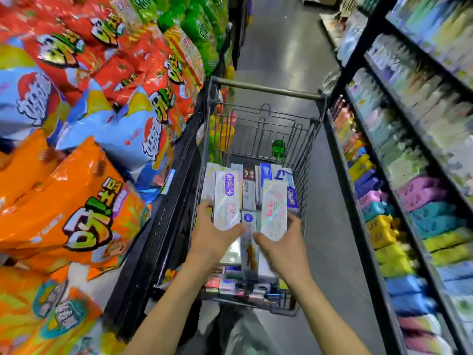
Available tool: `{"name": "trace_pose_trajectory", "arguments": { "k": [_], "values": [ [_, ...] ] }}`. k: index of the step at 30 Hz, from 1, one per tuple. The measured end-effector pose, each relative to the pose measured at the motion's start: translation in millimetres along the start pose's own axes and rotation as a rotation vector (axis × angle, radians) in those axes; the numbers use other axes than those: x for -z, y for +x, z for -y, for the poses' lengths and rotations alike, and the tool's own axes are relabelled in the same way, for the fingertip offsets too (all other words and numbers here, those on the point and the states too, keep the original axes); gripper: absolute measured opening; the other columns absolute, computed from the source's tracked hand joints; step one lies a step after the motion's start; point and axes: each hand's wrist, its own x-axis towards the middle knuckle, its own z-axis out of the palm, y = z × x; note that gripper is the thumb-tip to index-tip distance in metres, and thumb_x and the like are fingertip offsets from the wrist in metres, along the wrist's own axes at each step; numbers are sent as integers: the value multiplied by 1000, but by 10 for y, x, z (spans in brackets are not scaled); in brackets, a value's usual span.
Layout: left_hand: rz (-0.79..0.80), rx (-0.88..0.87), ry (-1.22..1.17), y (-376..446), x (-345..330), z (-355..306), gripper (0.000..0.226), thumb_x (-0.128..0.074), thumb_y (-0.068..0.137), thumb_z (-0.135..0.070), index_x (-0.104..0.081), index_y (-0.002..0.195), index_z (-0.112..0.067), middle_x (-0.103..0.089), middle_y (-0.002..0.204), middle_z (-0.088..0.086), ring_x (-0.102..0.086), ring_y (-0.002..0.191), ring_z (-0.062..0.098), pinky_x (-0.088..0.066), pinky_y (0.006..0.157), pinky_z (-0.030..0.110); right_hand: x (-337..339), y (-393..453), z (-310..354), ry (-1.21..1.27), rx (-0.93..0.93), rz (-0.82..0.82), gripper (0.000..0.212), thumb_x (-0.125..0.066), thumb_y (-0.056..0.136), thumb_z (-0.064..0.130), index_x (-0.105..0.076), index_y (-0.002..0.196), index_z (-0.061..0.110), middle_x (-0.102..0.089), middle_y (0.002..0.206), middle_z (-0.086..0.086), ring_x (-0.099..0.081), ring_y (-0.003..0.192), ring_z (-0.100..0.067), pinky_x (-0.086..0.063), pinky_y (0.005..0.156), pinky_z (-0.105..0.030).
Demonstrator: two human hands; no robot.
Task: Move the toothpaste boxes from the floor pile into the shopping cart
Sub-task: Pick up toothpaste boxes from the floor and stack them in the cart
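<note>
A black wire shopping cart (268, 89) stands in the aisle ahead of me, holding several toothpaste boxes laid lengthwise. A shiny silver box with a purple label (226, 198) lies on the left of the stack, and a silver box with pink print (275, 208) lies on the right. My left hand (215, 234) grips the near end of the purple-label box, thumb on top. My right hand (281, 242) holds the near end of the pink-print box, fingers curled round its side. No floor pile is in view.
Big bags of snacks (76, 124) crowd a black rack on the left, close against the cart. Shelves of coloured packs (409, 201) line the right. A small green item (278, 148) sits at the cart's far end. Grey floor (281, 47) runs ahead.
</note>
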Motion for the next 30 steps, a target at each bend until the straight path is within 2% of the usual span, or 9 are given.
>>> {"name": "trace_pose_trajectory", "arguments": {
  "k": [4,7,11,16,20,22,24,27,30],
  "values": [
    [-43,24,78,708,-201,-24,75,-88,74,-28,-39,130,-36,-59,130,-6,-61,113,15,-50,90,32,-228,843,-134,-151,-11,-3,77,-82,59,54,-55,126,25,-60,117,3,-60,111,-15,-55,95,-38],
    [-40,90,143,1203,-343,-24,83,-86,75,-35,-35,140,-33,-51,126,-12,-55,110,13,-44,85,30,-380,1402,-181,-219,-22,-3,70,-84,64,42,-56,123,18,-54,113,2,-51,112,-20,-49,97,-39],
    [-101,104,255,1850,-489,149,85,-78,53,-51,-49,131,-32,-58,129,-3,-59,115,16,-53,97,43,-607,2105,-259,-377,-25,5,80,-77,68,45,-52,131,3,-53,120,-13,-45,118,-32,-40,102,-43],
    [-104,163,308,2514,-646,609,79,-80,58,-49,-55,130,-30,-66,117,1,-64,110,28,-54,94,52,-980,2736,-522,-457,-92,84,84,-78,75,45,-46,140,0,-52,126,-17,-43,121,-34,-35,103,-39],
    [-92,181,309,2789,-751,768,55,-88,72,-29,-58,118,-21,-70,100,-8,-65,94,10,-52,84,31,-1215,3117,-718,-507,-113,101,77,-79,74,49,-53,126,-1,-52,119,-18,-48,115,-38,-42,99,-44],
    [-105,180,328,2861,-809,847,68,-86,77,-38,-48,133,-26,-59,120,-14,-57,113,8,-46,94,28,-1281,3243,-803,-541,-117,113,72,-80,74,51,-50,118,2,-50,117,-17,-50,111,-38,-45,92,-44],
    [-89,188,367,2929,-862,930,74,-81,80,-47,-42,140,-28,-51,126,-17,-51,115,6,-38,90,17,-1324,3288,-847,-579,-127,110,74,-76,75,62,-46,116,7,-47,117,-13,-52,105,-35,-47,82,-43],
    [-62,200,400,3039,-951,1041,64,-80,81,-46,-41,130,-39,-52,113,-27,-53,101,-5,-36,73,3,-1364,3317,-896,-627,-117,78,74,-71,79,64,-41,118,10,-46,117,-11,-55,101,-34,-49,75,-43],
    [-44,190,437,3103,-1021,1100,54,-81,82,-39,-42,119,-44,-54,107,-28,-53,97,-19,-38,72,0,-1350,3321,-964,-676,-58,72,71,-70,84,56,-39,132,14,-43,116,-9,-59,94,-34,-50,67,-40]
  ]
}}
